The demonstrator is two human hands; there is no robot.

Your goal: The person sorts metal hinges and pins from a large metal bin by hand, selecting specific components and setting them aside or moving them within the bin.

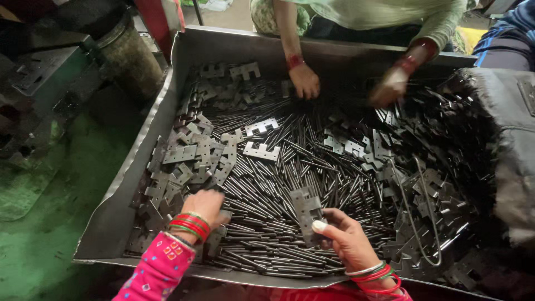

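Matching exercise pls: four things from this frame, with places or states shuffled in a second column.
1. right hand
2. left hand
3. wire loop
4. co-worker's hands

a. at the tray's far side
b. holds up a hinge plate
c. down in the plates at the tray's left
d. lies on the pile at the right

Pairs: 1-b, 2-c, 3-d, 4-a

Dull grey hinge plates [189,153] and dark steel pins [267,195] fill the grey metal tray [120,206]. Pink patterned sleeve [159,270] at its near edge; red-and-green bangles [189,224]; green floor [39,251].
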